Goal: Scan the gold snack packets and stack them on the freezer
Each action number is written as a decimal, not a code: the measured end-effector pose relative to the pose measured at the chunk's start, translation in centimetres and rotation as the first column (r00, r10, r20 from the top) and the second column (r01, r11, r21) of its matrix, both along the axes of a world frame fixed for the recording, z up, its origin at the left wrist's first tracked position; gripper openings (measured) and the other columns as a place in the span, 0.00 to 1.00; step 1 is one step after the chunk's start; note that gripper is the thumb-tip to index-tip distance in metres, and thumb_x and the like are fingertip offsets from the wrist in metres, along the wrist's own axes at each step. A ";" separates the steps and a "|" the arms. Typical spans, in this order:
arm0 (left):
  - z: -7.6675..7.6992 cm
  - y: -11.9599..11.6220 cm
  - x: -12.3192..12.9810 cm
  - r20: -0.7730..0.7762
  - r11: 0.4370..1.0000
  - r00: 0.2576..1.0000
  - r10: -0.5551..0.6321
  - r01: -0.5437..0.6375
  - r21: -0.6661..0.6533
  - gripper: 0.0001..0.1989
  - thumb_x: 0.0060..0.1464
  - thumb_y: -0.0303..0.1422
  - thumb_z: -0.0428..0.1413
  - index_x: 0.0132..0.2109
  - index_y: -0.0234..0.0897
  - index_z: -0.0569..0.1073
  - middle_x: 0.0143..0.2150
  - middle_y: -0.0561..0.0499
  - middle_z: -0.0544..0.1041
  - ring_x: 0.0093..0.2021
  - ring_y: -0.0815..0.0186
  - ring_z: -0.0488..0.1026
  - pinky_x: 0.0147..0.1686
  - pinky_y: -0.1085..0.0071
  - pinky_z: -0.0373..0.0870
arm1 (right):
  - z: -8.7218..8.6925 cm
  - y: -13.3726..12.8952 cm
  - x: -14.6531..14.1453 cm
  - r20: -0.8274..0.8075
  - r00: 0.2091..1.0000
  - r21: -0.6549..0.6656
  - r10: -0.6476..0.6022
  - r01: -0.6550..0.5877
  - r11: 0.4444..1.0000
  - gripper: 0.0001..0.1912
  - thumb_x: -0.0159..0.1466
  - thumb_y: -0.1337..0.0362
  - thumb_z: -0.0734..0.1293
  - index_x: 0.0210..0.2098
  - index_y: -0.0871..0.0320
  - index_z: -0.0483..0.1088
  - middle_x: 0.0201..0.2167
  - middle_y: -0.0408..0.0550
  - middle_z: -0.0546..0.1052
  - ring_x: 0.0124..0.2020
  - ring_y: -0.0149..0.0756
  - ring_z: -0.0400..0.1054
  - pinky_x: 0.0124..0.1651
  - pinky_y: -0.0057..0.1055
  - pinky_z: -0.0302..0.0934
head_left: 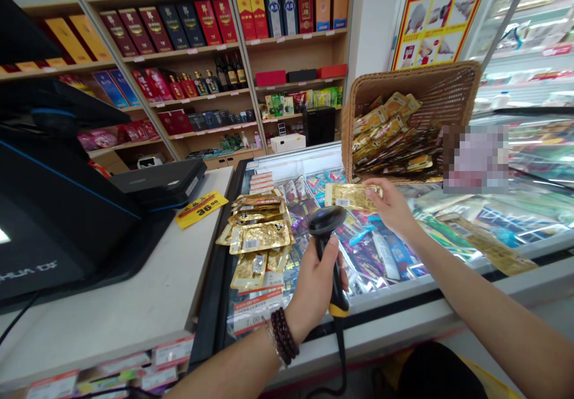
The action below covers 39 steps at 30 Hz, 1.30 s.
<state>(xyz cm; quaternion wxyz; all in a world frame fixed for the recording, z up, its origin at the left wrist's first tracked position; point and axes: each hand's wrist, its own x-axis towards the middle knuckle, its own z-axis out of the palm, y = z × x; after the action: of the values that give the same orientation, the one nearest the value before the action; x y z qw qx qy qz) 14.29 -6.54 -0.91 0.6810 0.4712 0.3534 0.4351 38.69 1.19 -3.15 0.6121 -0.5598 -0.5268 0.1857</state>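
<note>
My left hand (316,285) is wrapped round the handle of a black barcode scanner (326,222), its head pointing away from me over the glass-topped freezer (385,321). Between the fingers and thumb of my right hand (394,207) is a gold snack packet (343,195), held flat with a barcode label showing, just beyond the scanner head. Left of the scanner, a pile of similar gold packets (264,235) lies on the freezer's glass. A wicker basket (410,82) behind my right hand leans with its opening toward me, with many more packets inside.
A checkout terminal (58,207) stands on the white counter (147,291) at left, with a yellow price tag (201,209) at the counter's edge. Another long gold packet (488,243) lies on the glass at right. Shelves of boxed bottles (179,25) line the back wall. The scanner's cable hangs down in front.
</note>
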 end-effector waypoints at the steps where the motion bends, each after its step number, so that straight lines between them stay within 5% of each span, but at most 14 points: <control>1: 0.0 0.0 0.0 0.004 1.000 1.000 0.001 -0.001 -0.001 0.34 0.46 0.66 0.65 0.38 0.41 0.66 0.25 0.61 0.70 0.16 0.75 0.67 0.16 0.77 0.65 | 0.1 0.0 -0.1 -0.004 1.000 0.000 -0.002 0.002 1.000 0.22 0.63 0.44 0.71 0.48 0.52 0.74 0.46 0.52 0.78 0.35 0.44 0.75 0.28 0.41 0.78; 7: 0.3 0.0 0.0 0.047 1.000 0.999 0.010 -0.012 0.028 0.33 0.47 0.65 0.65 0.37 0.41 0.65 0.25 0.61 0.70 0.16 0.75 0.66 0.17 0.78 0.64 | 0.4 -0.2 -0.8 -0.111 0.994 -0.055 0.019 -0.026 0.998 0.24 0.59 0.43 0.72 0.47 0.50 0.73 0.47 0.52 0.78 0.36 0.45 0.76 0.30 0.43 0.77; 13: 0.7 -0.8 -0.4 0.106 0.996 0.994 0.028 -0.036 0.076 0.33 0.49 0.66 0.64 0.37 0.41 0.66 0.24 0.60 0.70 0.17 0.75 0.65 0.18 0.77 0.65 | -0.1 1.3 -3.3 -0.310 0.918 -0.156 0.246 -0.304 0.940 0.28 0.62 0.46 0.72 0.59 0.45 0.70 0.41 0.47 0.82 0.36 0.42 0.78 0.42 0.44 0.77; 16: 1.0 -1.1 -0.7 0.134 0.994 0.989 0.067 -0.077 0.074 0.34 0.48 0.67 0.64 0.37 0.40 0.67 0.26 0.58 0.71 0.18 0.75 0.64 0.18 0.77 0.65 | 0.9 3.7 -6.3 -0.162 0.924 -0.069 0.346 -0.361 0.930 0.30 0.64 0.46 0.70 0.63 0.47 0.70 0.37 0.46 0.83 0.36 0.43 0.78 0.44 0.44 0.75; 19: 1.4 -1.2 -1.0 0.153 0.991 0.982 0.109 -0.118 0.055 0.36 0.46 0.68 0.64 0.35 0.40 0.67 0.25 0.58 0.70 0.19 0.75 0.63 0.18 0.76 0.64 | 2.8 6.7 -10.1 0.042 0.899 0.033 0.435 -0.437 0.899 0.23 0.66 0.47 0.67 0.55 0.50 0.78 0.43 0.48 0.84 0.44 0.48 0.79 0.52 0.46 0.73; 24: 1.7 -0.8 -1.4 0.177 0.983 0.972 0.158 -0.171 0.060 0.36 0.46 0.69 0.63 0.36 0.40 0.67 0.25 0.58 0.70 0.19 0.74 0.64 0.19 0.76 0.63 | 4.3 10.5 -15.0 0.387 0.674 -0.091 0.630 -0.652 0.753 0.13 0.67 0.52 0.66 0.44 0.41 0.82 0.44 0.34 0.86 0.62 0.46 0.72 0.70 0.48 0.58; 28: 1.8 -0.7 -1.6 0.180 0.979 0.968 0.175 -0.190 0.071 0.34 0.48 0.67 0.64 0.37 0.39 0.68 0.27 0.57 0.70 0.20 0.74 0.65 0.20 0.76 0.63 | 3.7 10.3 -14.7 0.486 0.623 -0.073 0.612 -0.669 0.739 0.13 0.66 0.56 0.68 0.47 0.41 0.82 0.49 0.35 0.86 0.65 0.45 0.70 0.75 0.49 0.50; 32: 1.7 -0.6 -1.6 0.166 0.979 0.973 0.158 -0.176 0.098 0.33 0.50 0.65 0.64 0.36 0.39 0.68 0.28 0.57 0.71 0.20 0.73 0.66 0.20 0.75 0.64 | 3.7 6.1 -9.7 0.473 0.768 0.001 0.432 -0.490 0.872 0.18 0.69 0.58 0.63 0.53 0.47 0.81 0.58 0.45 0.82 0.64 0.49 0.72 0.71 0.52 0.58; 36: 1.1 -0.4 -1.5 0.184 0.978 0.969 0.168 -0.187 0.093 0.30 0.53 0.62 0.64 0.38 0.39 0.68 0.28 0.57 0.73 0.19 0.73 0.66 0.19 0.76 0.64 | 3.3 -2.3 -0.3 0.567 0.819 -0.062 0.093 -0.070 0.996 0.22 0.68 0.51 0.64 0.57 0.51 0.77 0.61 0.55 0.80 0.64 0.56 0.72 0.70 0.57 0.59; 39: 0.9 -0.4 -1.4 0.163 0.983 0.977 0.139 -0.155 0.095 0.29 0.54 0.61 0.64 0.41 0.40 0.69 0.28 0.58 0.73 0.20 0.72 0.67 0.19 0.75 0.67 | 1.6 -9.5 7.7 0.696 0.694 -0.133 -0.183 0.375 0.917 0.28 0.61 0.45 0.69 0.55 0.54 0.76 0.59 0.67 0.78 0.62 0.68 0.72 0.68 0.61 0.61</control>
<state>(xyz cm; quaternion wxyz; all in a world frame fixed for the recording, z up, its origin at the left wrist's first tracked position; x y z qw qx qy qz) 12.93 -6.92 0.03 0.6460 0.4444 0.3092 0.5381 46.37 -8.28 -1.56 0.3214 -0.7391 -0.5894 -0.0558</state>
